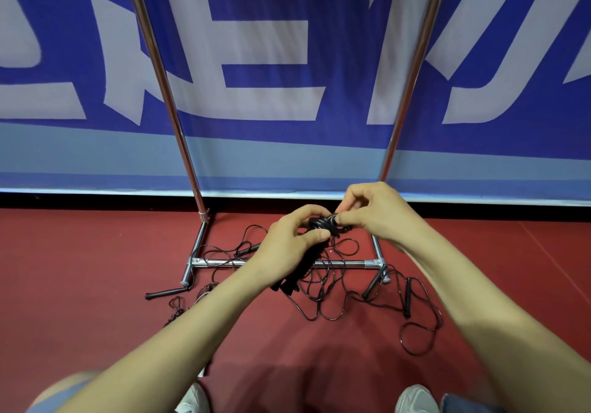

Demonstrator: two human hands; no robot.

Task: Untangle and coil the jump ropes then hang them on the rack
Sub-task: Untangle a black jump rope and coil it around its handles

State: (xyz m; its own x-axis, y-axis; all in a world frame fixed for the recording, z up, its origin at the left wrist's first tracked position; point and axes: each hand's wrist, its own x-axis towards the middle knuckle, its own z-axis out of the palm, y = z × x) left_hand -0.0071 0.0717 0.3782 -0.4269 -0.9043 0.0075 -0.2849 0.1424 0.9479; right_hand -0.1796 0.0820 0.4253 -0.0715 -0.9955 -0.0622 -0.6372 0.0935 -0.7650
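My left hand (292,243) grips a black jump rope bundle (302,268), its ribbed handles hanging down below my palm. My right hand (372,209) pinches the cord at the top of that bundle, right beside my left fingertips. Under both hands a tangle of thin black jump ropes (339,294) lies on the red floor, with loose handles at the left (164,292) and right (372,286). The chrome rack (339,264) stands just behind, its two uprights rising out of view.
A blue and white banner wall (287,92) closes off the space behind the rack. Red floor (80,268) spreads to both sides. My white shoes (415,400) and knees sit at the bottom edge.
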